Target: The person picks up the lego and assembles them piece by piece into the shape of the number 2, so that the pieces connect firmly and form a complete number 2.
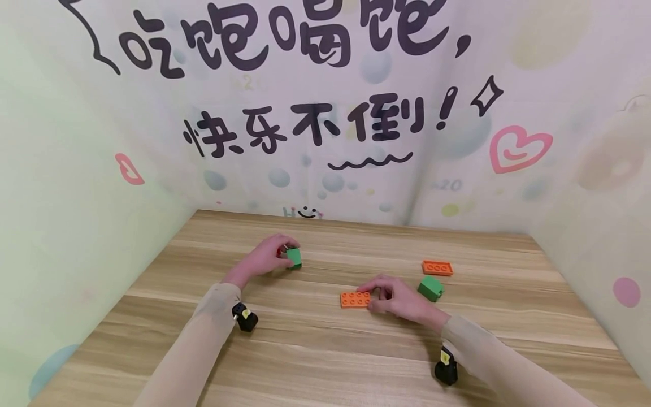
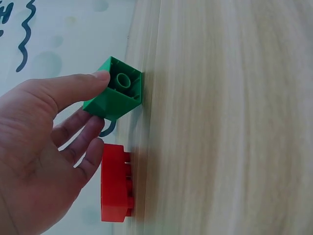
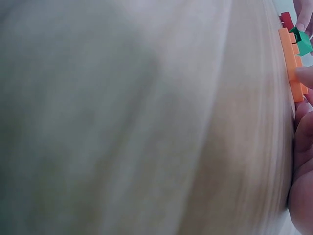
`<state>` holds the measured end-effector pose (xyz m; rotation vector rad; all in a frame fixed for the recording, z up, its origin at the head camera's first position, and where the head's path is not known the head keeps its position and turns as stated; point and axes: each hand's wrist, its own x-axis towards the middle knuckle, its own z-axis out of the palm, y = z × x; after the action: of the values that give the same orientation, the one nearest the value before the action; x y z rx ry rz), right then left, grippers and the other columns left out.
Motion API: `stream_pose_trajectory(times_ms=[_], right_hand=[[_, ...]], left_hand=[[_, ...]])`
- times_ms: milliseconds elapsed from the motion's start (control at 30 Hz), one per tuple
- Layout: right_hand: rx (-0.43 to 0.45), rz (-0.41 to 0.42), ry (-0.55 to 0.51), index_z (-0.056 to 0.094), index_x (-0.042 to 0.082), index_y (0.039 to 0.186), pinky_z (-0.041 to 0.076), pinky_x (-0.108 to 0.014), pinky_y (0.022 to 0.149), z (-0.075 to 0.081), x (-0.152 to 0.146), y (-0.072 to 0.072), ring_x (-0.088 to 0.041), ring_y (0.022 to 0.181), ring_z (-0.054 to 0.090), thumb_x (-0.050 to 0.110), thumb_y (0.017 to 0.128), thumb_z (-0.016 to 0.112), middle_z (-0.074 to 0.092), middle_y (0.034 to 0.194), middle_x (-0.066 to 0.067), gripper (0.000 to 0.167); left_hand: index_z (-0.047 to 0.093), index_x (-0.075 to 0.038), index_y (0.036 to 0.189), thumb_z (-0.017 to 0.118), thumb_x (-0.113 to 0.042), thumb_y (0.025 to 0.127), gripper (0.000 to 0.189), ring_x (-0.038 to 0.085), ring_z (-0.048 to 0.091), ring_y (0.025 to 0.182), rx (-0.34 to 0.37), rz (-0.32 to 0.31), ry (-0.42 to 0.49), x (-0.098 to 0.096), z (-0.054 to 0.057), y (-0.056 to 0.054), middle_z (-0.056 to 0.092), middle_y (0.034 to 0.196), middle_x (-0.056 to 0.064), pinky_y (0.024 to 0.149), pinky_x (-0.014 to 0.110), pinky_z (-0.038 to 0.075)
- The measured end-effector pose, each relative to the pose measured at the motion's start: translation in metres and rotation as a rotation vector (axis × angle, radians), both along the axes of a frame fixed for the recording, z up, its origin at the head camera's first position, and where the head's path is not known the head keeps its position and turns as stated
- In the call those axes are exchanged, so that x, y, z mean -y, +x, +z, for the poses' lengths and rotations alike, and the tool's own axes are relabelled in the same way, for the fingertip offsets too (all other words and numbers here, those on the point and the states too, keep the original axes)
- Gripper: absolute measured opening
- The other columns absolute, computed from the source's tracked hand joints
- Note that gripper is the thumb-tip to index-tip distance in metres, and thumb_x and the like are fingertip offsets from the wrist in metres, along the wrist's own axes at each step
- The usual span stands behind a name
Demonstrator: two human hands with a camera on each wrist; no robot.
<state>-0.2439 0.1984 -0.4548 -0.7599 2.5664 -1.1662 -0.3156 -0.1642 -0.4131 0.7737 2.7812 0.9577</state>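
My left hand (image 1: 265, 255) pinches a green building brick (image 2: 113, 100) between thumb and fingertips, near the back left of the table. The brick's hollow underside with its round tube shows in the left wrist view. Close by the little finger stands a red studded brick (image 2: 115, 183), mostly hidden behind the hand in the head view. At the table's middle, my right hand (image 1: 399, 298) grips the right end of a flat orange brick (image 1: 354, 299) with thumb and finger. That brick lies studs up, two rows showing.
Right of my right hand, a second green brick (image 1: 431, 288) lies on its side on the wooden table (image 1: 305, 350). Behind it rests another flat orange brick (image 1: 437, 268), hollow side up. A printed cloth wall (image 1: 325, 192) borders the table at the back and sides.
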Motion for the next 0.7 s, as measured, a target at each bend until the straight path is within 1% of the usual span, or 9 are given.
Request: stream_pose_trajectory(times_ms=[200,333,500,700], right_hand=[[0.013,-0.011,-0.001,0.067,0.034,0.122,0.040,-0.024,0.059,0.0007,-0.0003,0.0001,-0.010,0.069,0.047,0.030,0.089,0.073,0.062,0.099,0.002,0.033],[0.025,-0.019,0.001,0.067,0.035,0.121,0.041,-0.024,0.058,0.0001,0.0000,-0.0003,-0.011,0.069,0.047,0.031,0.089,0.073,0.062,0.100,0.002,0.033],[0.025,-0.020,0.000,0.067,0.036,0.121,0.041,-0.024,0.058,-0.0007,0.0001,-0.0007,-0.011,0.068,0.047,0.031,0.089,0.073,0.062,0.100,0.002,0.033],[0.030,-0.018,-0.009,0.067,0.036,0.121,0.042,-0.024,0.058,-0.0012,-0.0004,-0.0006,-0.010,0.067,0.047,0.031,0.089,0.073,0.062,0.102,0.003,0.032]], left_hand=[[0.056,-0.005,0.131,0.072,-0.011,0.089,0.045,0.030,0.059,0.112,0.065,0.002,0.020,-0.0013,-0.0018,0.0001,0.058,0.130,0.017,0.099,0.048,0.049],[0.056,-0.004,0.131,0.072,-0.011,0.090,0.045,0.030,0.060,0.113,0.070,-0.012,0.025,-0.0013,-0.0013,0.0014,0.062,0.130,0.017,0.100,0.049,0.049],[0.057,-0.002,0.130,0.072,-0.008,0.089,0.044,0.029,0.062,0.109,0.060,-0.040,0.026,-0.0011,0.0001,0.0024,0.062,0.127,0.017,0.097,0.045,0.051],[0.057,-0.005,0.131,0.073,-0.009,0.088,0.046,0.029,0.063,0.111,0.075,-0.034,0.012,-0.0012,-0.0029,0.0006,0.062,0.127,0.016,0.098,0.043,0.052]])
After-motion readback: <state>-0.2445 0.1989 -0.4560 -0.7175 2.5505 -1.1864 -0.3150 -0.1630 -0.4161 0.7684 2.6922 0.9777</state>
